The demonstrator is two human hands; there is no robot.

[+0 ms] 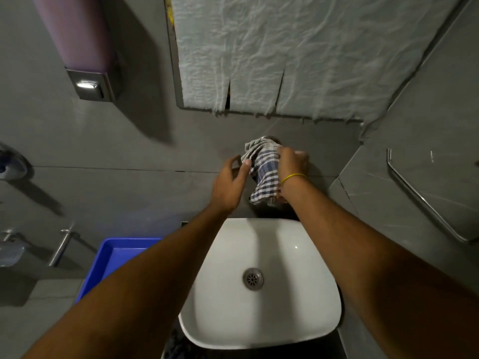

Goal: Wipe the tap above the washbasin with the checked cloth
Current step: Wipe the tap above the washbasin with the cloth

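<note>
The blue-and-white checked cloth (264,172) is draped over the tap on the grey wall above the white washbasin (225,307). Only a sliver of the tap's round metal base (269,137) shows above the cloth; the rest is hidden. My right hand (293,164), with a yellow band on its wrist, grips the cloth from the right and presses it around the tap. My left hand (229,186) is at the cloth's left edge, thumb touching the fabric and the other fingers spread apart.
A blue plastic tub (114,257) sits left of the basin. A purple soap dispenser (83,55) hangs on the wall upper left. Crumpled white paper (298,53) covers the mirror above. A metal towel rail (425,203) is on the right wall, and metal fittings (61,246) on the left.
</note>
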